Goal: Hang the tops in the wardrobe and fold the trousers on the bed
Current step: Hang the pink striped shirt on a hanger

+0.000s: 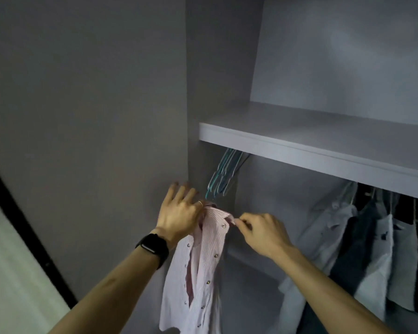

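A pink striped shirt (203, 266) with metal snap buttons hangs down in front of the open wardrobe, its front open. My left hand (179, 210), with a black watch on the wrist, holds the shirt at the collar's left side, fingers pointing up toward the wardrobe's side panel. My right hand (261, 231) pinches the right tip of the collar. Just above the collar hang several empty teal and grey hangers (223, 175) under the shelf. Whether the shirt sits on a hanger is hidden by my left hand.
A grey shelf (311, 143) runs across above the hanging space. Several tops, white, grey and dark, (362, 251) hang at the right. The wardrobe's side panel (87, 116) fills the left; a black-framed edge (22, 213) shows at the far left.
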The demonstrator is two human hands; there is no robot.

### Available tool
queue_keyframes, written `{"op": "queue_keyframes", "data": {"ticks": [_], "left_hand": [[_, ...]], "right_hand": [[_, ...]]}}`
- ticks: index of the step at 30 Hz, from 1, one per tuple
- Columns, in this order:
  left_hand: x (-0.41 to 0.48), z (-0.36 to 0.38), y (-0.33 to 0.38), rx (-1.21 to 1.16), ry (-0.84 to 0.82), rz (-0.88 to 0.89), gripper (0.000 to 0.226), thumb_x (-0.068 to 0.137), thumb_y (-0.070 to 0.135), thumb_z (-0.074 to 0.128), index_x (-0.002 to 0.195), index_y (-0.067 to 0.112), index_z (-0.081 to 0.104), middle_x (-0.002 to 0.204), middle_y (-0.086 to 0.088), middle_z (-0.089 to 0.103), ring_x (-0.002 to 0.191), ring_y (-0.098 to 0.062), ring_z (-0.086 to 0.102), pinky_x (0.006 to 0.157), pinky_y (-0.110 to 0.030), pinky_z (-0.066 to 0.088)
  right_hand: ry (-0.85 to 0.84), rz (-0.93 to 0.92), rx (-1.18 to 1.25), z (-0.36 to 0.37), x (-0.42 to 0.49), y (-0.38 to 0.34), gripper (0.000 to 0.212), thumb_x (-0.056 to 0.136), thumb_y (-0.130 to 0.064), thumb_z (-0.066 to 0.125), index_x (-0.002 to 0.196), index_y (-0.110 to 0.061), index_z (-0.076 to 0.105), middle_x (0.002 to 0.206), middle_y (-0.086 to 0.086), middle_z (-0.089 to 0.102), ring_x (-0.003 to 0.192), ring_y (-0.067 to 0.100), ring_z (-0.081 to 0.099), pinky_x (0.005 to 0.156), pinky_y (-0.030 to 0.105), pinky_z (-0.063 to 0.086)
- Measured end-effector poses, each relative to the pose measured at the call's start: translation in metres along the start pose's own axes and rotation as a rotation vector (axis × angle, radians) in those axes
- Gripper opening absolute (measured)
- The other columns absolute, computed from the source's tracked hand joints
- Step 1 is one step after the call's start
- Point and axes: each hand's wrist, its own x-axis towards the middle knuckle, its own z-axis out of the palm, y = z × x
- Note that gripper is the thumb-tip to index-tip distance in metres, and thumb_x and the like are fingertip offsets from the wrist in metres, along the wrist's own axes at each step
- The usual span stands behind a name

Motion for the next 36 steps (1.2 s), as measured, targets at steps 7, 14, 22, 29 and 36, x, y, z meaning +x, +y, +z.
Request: {"op": "queue_keyframes", "data": {"ticks": [7,14,22,29,36], "left_hand": [[0.006,0.014,-0.065,0.243,0.086,-0.008,0.031,0.090,0.028,0.051,0.102,0.023,0.080,0.154,-0.014,0.045,0.146,-0.039,0.035,0.123,-0.056,-0.009],[0.000,0.063,-0.078,0.339,0.257,0.073,0.021,0.095,0.024,0.055,0.100,0.022,0.075,0.157,-0.017,0.039,0.146,-0.048,0.029,0.122,-0.061,0.002],[0.000,0.079,-0.081,0.456,0.323,0.085,0.044,0.103,0.029,0.029,0.117,0.029,0.071,0.159,-0.016,0.036,0.149,-0.048,0.022,0.120,-0.064,0.002],[-0.003,0.080,-0.082,0.528,0.151,0.051,0.046,0.107,0.036,0.021,0.143,0.037,0.050,0.168,-0.014,0.009,0.152,-0.047,-0.007,0.114,-0.063,-0.022],[-0.010,0.073,-0.079,0.429,0.066,0.049,0.051,0.103,0.031,0.017,0.129,0.031,0.061,0.167,-0.016,0.007,0.152,-0.046,-0.005,0.116,-0.062,-0.022]], "right_hand": [[-0.171,0.205,0.255,0.008,0.069,0.016,0.033,0.094,-0.055,0.056,0.122,-0.037,0.060,0.119,-0.017,0.070,0.111,0.022,0.064,0.091,0.034,0.053],[-0.146,0.430,0.403,0.093,0.151,0.016,0.062,0.097,-0.053,0.054,0.143,-0.013,0.044,0.136,0.011,0.059,0.122,0.034,0.057,0.094,0.034,0.047],[0.135,0.624,0.575,0.157,0.200,0.022,0.054,0.099,-0.047,0.058,0.133,-0.005,0.054,0.136,0.015,0.060,0.120,0.034,0.059,0.090,0.029,0.045],[0.199,0.657,0.561,0.148,0.201,0.020,0.040,0.097,-0.039,0.044,0.109,-0.009,0.068,0.119,0.018,0.068,0.085,0.030,0.060,0.077,0.031,0.047],[0.329,0.742,0.256,0.079,0.171,0.038,0.060,0.106,-0.045,0.026,0.125,-0.005,0.066,0.132,0.025,0.061,0.118,0.044,0.059,0.097,0.045,0.046]]}}
